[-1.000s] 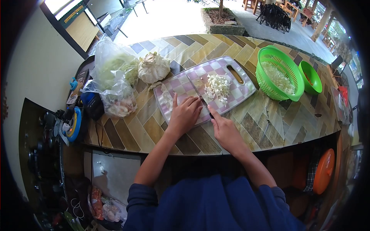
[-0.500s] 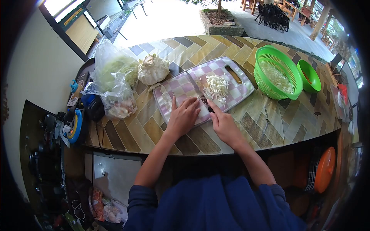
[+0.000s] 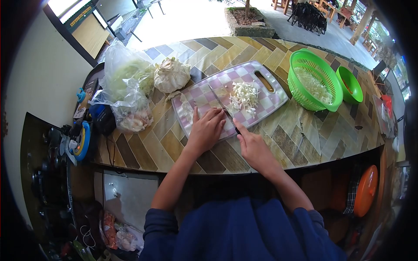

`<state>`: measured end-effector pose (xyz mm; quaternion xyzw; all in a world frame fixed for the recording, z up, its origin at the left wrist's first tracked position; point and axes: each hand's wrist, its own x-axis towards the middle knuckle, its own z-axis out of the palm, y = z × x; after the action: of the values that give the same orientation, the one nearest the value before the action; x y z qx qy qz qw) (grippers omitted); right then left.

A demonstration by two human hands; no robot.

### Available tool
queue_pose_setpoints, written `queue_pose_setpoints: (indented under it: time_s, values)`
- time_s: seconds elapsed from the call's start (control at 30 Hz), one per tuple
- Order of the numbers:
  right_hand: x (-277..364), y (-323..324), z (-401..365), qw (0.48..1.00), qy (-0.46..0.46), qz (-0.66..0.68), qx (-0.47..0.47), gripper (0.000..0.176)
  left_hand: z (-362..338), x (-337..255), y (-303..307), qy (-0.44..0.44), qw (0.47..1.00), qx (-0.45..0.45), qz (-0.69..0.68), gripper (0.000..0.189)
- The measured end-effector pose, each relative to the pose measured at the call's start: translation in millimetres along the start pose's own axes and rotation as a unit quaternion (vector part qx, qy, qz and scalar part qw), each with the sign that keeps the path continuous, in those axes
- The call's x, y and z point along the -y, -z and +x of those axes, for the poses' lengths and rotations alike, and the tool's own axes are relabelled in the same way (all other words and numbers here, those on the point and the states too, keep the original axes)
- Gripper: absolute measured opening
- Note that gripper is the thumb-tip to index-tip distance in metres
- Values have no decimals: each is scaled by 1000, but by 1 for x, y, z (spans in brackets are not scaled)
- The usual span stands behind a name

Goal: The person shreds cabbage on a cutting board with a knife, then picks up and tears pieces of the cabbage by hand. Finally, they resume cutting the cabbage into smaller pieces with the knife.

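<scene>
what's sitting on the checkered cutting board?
A pile of chopped white pieces, a knife held by the right hand, and the left hand flat on the near edge. Whatever lies under that palm is hidden.

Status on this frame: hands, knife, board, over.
Right hand grips knife. Left hand rests on cutting board. Chopped pile beside blade; green strainer apart.

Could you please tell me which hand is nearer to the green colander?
Right. The right hand, gripping the knife, lies below-left of the green colander; the left hand rests flat on the cutting board, farther left.
</scene>
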<state>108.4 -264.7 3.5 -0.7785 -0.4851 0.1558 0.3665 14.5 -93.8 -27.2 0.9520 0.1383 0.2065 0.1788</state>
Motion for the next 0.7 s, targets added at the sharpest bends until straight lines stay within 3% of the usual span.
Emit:
queue_pose_setpoints:
  time_s: [0.2,0.3,0.5,0.6,0.7]
  values:
    - [-2,-15,19,998,-26,-48,23,52,1,1,0,7,1000,4,0,30]
    - [4,-24,19,990,-41,-136,13,50,4,2,0,21,1000,15,13,24]
    - [-2,0,2,981,-26,-186,48,58,27,3,1,23,999,-18,42,13]
    - [-18,12,-1,988,-12,-151,4,52,37,4,-5,19,999,-20,38,13]
    - [-37,23,9,999,-36,-20,-23,48,47,2,-14,16,999,-20,36,10]
